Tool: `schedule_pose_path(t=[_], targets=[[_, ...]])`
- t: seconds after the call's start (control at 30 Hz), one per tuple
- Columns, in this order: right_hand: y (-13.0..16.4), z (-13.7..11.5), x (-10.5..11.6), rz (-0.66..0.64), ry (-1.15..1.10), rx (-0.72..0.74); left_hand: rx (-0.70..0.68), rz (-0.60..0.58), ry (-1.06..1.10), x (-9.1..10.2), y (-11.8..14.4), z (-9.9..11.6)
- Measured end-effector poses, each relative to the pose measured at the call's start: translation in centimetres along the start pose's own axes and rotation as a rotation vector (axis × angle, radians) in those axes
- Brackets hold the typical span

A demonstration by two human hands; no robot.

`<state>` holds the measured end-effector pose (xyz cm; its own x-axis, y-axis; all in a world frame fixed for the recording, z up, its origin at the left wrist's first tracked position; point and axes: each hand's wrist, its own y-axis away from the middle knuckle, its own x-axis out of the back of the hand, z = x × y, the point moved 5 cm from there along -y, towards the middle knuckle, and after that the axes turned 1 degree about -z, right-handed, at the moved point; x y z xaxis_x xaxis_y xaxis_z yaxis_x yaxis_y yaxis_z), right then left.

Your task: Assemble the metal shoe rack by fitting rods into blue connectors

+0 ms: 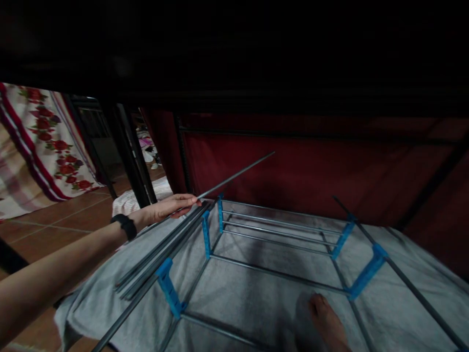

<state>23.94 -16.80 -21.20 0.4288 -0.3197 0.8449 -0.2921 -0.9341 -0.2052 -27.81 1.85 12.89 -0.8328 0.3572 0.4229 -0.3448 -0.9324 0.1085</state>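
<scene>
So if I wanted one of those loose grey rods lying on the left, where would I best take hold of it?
Probably at the far end, coming from the left as the left hand does with the raised rod. The loose rods lie bundled against the frame, with their ends fanning free there.

Dim room: a dark red fabric wall behind, terracotta floor tiles and a rose-patterned cloth at left.

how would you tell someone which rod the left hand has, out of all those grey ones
Start at the grey cloth with the blue-jointed metal frame. Along its left edge lies a bundle of grey rods. The left hand grips the one rod raised off the bundle, slanting toward the red fabric wall.
</scene>
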Motion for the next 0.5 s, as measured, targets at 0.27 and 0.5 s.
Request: schedule_pose_path(t=[0.27, 0.5], targets=[[-0.3, -0.9, 0.4, -0.129, -0.069, -0.151, -0.201, -0.44, -0.57, -9.6, -4.1, 6.3], [-0.6, -0.2, 1.5, -0.026, -0.517, -0.305, -0.234, -0.743, -0.726, -20.3, -5.7, 6.0]])
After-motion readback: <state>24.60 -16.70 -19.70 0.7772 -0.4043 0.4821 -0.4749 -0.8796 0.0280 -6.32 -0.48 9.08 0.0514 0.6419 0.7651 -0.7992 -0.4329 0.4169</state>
